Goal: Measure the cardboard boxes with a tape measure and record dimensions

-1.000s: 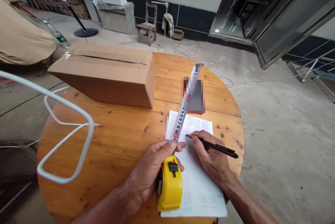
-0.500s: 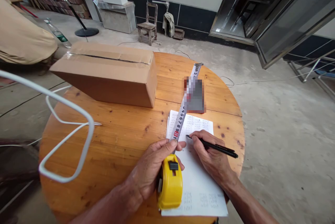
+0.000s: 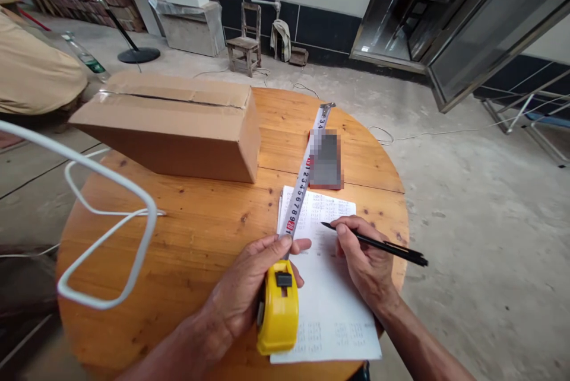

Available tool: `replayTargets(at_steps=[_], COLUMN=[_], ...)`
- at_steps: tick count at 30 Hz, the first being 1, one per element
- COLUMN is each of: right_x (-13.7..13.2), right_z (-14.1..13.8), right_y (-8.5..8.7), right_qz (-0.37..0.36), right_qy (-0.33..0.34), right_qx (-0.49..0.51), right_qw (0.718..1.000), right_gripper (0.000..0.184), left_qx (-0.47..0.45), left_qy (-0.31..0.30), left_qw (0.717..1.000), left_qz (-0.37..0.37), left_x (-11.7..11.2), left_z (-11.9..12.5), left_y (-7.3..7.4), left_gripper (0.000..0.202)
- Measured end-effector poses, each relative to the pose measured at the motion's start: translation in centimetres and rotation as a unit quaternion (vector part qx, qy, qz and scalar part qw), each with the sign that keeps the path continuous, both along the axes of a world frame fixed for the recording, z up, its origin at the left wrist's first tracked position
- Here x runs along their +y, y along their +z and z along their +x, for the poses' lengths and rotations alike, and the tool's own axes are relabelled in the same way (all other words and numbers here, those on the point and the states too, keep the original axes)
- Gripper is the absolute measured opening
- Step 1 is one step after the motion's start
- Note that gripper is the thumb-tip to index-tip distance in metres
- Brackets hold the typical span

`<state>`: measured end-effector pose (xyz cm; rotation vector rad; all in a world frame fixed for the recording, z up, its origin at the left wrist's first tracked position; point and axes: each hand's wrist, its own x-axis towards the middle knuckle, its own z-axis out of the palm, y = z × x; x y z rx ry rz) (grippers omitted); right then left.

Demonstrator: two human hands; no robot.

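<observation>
My left hand (image 3: 247, 289) grips a yellow tape measure (image 3: 276, 310) near the front of a round wooden table (image 3: 196, 238). Its tape (image 3: 303, 176) runs out across a white sheet of written figures (image 3: 327, 304) and along the left side of a small dark flat object (image 3: 326, 159). My right hand (image 3: 365, 262) rests on the sheet and holds a black pen (image 3: 378, 243), tip just above the paper to the right of the tape.
A taped cardboard box (image 3: 173, 123) lies at the table's back left. A white cable (image 3: 102, 232) loops over the left side. A person in tan clothing (image 3: 35, 69) is at the far left. A small wooden stool (image 3: 243, 48) and a metal frame (image 3: 467, 31) stand beyond.
The tape has shifted a little to the left, off the dark object's middle to its left edge. The pen tip has lifted slightly from the sheet. The view moved slightly.
</observation>
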<state>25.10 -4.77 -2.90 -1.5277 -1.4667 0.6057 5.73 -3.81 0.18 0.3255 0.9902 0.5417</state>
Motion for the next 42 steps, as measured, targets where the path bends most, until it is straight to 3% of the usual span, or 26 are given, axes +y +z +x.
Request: replayTargets(at_steps=[6, 10, 23, 29, 42], right_x=[-0.1, -0.1, 0.1, 0.3, 0.5], right_z=[-0.2, -0.2, -0.2, -0.4, -0.6], right_y=[0.2, 0.4, 0.1, 0.0, 0.0], right_qz=[0.004, 0.007, -0.014, -0.017, 0.009], right_qy=[-0.017, -0.014, 0.033, 0.039, 0.068], right_qx=[0.068, 0.085, 0.01, -0.024, -0.059], right_qw=[0.998, 0.996, 0.999, 0.999, 0.996], right_gripper=[0.015, 0.016, 0.018, 0.017, 0.014], left_qx=[0.045, 0.054, 0.003, -0.014, -0.003], left_qy=[0.042, 0.039, -0.008, -0.018, -0.032], left_qw=[0.997, 0.997, 0.999, 0.996, 0.995], left_qz=[0.049, 0.047, 0.053, 0.084, 0.092], left_x=[0.6, 0.5, -0.2, -0.2, -0.1], left_z=[-0.4, 0.0, 0.8, 0.8, 0.8], left_y=[0.6, 0.4, -0.2, -0.6, -0.7], left_gripper=[0.041, 0.043, 0.04, 0.023, 0.024])
